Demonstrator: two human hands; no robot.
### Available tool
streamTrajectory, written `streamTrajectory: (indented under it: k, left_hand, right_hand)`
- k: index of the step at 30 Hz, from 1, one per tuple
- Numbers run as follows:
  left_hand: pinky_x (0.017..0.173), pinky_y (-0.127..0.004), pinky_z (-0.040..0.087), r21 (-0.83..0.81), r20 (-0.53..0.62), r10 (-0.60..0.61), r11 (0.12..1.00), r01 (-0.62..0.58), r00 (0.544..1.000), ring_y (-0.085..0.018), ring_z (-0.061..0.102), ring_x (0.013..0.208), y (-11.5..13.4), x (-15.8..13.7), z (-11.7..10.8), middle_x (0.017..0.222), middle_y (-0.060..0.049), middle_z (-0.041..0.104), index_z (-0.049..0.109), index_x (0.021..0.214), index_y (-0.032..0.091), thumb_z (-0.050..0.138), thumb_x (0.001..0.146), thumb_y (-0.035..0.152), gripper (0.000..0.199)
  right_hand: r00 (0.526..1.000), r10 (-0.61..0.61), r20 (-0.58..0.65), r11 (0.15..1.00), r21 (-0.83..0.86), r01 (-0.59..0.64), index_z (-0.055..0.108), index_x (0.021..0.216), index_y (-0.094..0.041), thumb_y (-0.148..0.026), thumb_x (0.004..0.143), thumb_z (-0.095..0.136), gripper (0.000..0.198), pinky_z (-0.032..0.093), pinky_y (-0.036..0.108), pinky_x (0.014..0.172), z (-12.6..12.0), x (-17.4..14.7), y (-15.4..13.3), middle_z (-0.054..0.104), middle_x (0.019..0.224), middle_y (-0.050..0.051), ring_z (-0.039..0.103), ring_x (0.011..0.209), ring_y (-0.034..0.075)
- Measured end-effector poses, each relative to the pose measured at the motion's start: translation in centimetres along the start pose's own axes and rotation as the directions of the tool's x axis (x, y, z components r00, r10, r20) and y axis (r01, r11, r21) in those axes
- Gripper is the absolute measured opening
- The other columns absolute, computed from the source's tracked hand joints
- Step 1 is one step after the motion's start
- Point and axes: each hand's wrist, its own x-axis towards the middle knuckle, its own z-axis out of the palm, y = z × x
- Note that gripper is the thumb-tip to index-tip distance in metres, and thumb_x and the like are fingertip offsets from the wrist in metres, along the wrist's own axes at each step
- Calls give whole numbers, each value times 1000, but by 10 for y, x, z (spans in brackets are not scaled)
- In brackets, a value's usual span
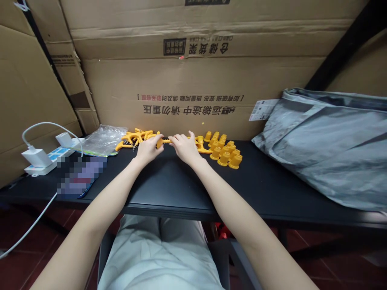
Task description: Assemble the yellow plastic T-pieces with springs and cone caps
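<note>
Left hand and right hand both pinching this yellow rod between 'em, parallel to the table front edge.

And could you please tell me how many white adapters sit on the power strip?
2: a cabled adapter at the near end of the power strip, another adapter farther back.

soft light | tabletop: faint sheen | floor: dim | edges stretched
</note>
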Motion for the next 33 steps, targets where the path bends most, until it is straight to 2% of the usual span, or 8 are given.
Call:
streamTrajectory:
  k: [4, 9, 13, 18, 23, 28, 33]
  left_hand:
    - [84, -28, 50, -34, -45, 20, 999, -22, 999, -21, 65, 102, -3, -1, 3, 117, -6, 68, 57, 124, 23, 56, 85, 27, 40]
    - [81, -29, 50, -40, -14, 10, 999, -10, 1000, -20, 67, 91, -3, -2, 6, 110, -7, 70, 56, 125, 20, 56, 84, 27, 41]
    - [80, -29, 50, -63, 3, -28, 998, 28, 1000, -19, 67, 85, -2, -1, 7, 103, -6, 71, 57, 122, 20, 58, 82, 27, 40]
    - [79, -28, 50, -100, -31, -52, 994, 49, 998, -18, 67, 83, -2, -2, 8, 100, -4, 72, 58, 119, 22, 59, 81, 28, 38]
    - [80, -30, 50, -50, -14, -53, 997, 53, 998, -20, 67, 86, -4, -3, 6, 100, -5, 72, 58, 121, 22, 59, 82, 28, 40]
    - [77, -30, 50, -21, 18, -62, 998, 62, 998, -21, 68, 84, -3, -3, 6, 100, -6, 72, 58, 121, 22, 59, 82, 30, 41]
    - [75, -29, 50, -18, 21, -59, 998, 59, 998, -20, 68, 82, -3, -3, 7, 96, -4, 72, 58, 120, 24, 59, 82, 31, 39]
  right_hand:
    - [998, 30, 51, 1000, 6, -30, 56, 124, -14, -21, 99, 31, 36, 16, 55, 106, -1, -2, 2, 64, 116, 15, 54, 103, 26]
    - [990, 70, 120, 998, -11, -69, 60, 111, -14, -20, 98, 35, 29, 20, 54, 105, -5, -2, 0, 66, 108, 15, 55, 100, 27]
    - [994, 71, 89, 997, -16, -70, 59, 108, -15, -19, 96, 39, 24, 19, 52, 104, -9, -1, -1, 66, 107, 13, 54, 101, 27]
    - [998, 62, 24, 998, -7, -62, 58, 109, -16, -21, 96, 41, 22, 20, 46, 103, -9, 0, 3, 65, 106, 13, 53, 101, 26]
    - [998, -3, 67, 998, 60, -1, 55, 118, -16, -21, 97, 37, 28, 20, 47, 105, 0, -4, 9, 63, 117, 14, 52, 106, 26]
    - [997, 27, 74, 999, 21, -28, 58, 107, -17, -15, 94, 42, 21, 21, 48, 103, -2, -3, 8, 66, 107, 12, 54, 101, 26]
    - [996, 70, 60, 995, 61, -73, 55, 108, -15, -17, 93, 45, 19, 29, 41, 96, -4, -2, 9, 66, 109, 14, 56, 102, 27]
